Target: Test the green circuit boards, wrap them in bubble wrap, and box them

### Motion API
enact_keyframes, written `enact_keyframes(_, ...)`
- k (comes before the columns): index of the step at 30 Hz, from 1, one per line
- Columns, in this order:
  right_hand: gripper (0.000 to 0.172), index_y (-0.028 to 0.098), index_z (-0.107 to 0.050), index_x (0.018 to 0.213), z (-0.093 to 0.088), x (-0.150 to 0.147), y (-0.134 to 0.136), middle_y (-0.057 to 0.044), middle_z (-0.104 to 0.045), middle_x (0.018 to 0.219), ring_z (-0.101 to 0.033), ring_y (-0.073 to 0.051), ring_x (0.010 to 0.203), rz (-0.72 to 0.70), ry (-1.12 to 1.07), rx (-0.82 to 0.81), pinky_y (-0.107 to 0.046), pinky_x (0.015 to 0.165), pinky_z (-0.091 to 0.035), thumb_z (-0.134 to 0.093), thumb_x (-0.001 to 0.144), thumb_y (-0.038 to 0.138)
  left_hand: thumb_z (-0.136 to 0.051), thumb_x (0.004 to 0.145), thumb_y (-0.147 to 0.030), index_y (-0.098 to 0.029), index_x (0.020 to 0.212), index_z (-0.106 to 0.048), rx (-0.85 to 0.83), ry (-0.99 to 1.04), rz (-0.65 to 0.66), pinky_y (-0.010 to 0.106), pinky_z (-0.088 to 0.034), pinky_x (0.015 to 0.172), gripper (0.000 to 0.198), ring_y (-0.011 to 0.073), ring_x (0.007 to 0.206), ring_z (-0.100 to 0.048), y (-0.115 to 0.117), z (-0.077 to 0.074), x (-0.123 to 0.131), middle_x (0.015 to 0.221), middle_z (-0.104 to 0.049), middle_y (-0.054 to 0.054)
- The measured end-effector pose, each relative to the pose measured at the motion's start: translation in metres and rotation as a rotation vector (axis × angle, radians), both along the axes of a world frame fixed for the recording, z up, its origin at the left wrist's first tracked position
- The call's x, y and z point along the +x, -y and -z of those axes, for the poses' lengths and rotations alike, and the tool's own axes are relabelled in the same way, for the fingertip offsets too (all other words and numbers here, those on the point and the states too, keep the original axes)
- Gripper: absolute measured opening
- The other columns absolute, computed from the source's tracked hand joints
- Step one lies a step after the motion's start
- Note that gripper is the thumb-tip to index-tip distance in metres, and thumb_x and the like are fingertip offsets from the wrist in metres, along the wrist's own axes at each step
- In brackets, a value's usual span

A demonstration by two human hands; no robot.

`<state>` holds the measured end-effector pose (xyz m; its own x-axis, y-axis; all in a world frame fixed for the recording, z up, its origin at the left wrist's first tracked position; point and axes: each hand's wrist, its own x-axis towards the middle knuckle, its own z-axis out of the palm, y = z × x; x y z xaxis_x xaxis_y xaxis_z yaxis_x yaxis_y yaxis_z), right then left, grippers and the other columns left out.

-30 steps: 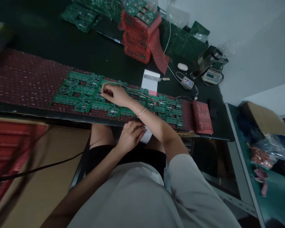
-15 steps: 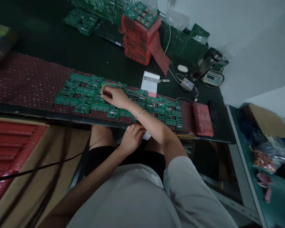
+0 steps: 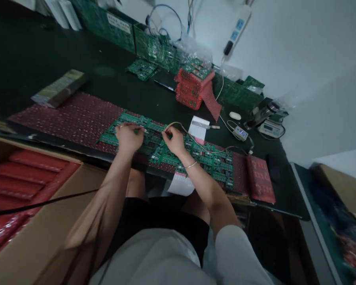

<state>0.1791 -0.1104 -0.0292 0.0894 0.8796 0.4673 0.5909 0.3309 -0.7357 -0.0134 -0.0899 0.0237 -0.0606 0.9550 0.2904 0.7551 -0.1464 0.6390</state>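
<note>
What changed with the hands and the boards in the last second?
The left hand rose from the white paper at the table edge onto the green circuit boards. The right hand, earlier far out to the left on the boards, drew back rightward, its fingers pinched at the thin wire. The boards, red mat and small meter stayed put.

Dark workbench against white wall; dim light; cardboard box, perhaps on floor.

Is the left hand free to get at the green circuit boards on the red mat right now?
Probably yes: the left hand already rests on the green circuit boards, nothing lies between, and the right hand works beside it.
</note>
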Motion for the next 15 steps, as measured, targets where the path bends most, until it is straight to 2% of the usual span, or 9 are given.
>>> enact_keyframes(3, 0.016, 0.023, -0.056, 0.085, 0.004, -0.002, 0.001, -0.002, -0.069, 0.086, -0.066, -0.020, 0.085, 0.008, 0.014, 0.013, -0.033, 0.087, -0.053, -0.065, 0.098, 0.026, -0.067, 0.088, -0.026, -0.016, 0.094, -0.077, -0.108, -0.016, -0.114, 0.068, -0.039, 0.118, 0.015, 0.0463, 0.138, -0.047, -0.001, 0.003, 0.017, 0.133, -0.066, 0.019)
enact_keyframes(7, 0.015, 0.023, -0.056, 0.085, 0.004, -0.004, 0.001, -0.003, -0.069, 0.086, -0.067, -0.020, 0.086, -0.001, 0.020, 0.016, -0.032, 0.089, -0.053, -0.065, 0.098, 0.025, -0.065, 0.088, -0.027, -0.017, 0.099, -0.079, -0.175, -0.069, -0.137, 0.069, -0.035, 0.121, 0.021, 0.0468, 0.145, -0.039, 0.006, 0.004, 0.028, 0.146, -0.059, 0.017)
enact_keyframes(15, 0.015, 0.024, -0.056, 0.086, 0.005, -0.004, 0.002, -0.004, -0.071, 0.089, -0.068, -0.021, 0.089, -0.002, 0.012, -0.008, -0.034, 0.091, -0.053, -0.064, 0.098, 0.024, -0.064, 0.082, -0.031, -0.016, 0.089, -0.081, -0.050, -0.074, -0.130, 0.074, -0.036, 0.116, 0.023, 0.0493, 0.136, -0.045, 0.003, 0.019, 0.025, 0.141, -0.060, 0.022)
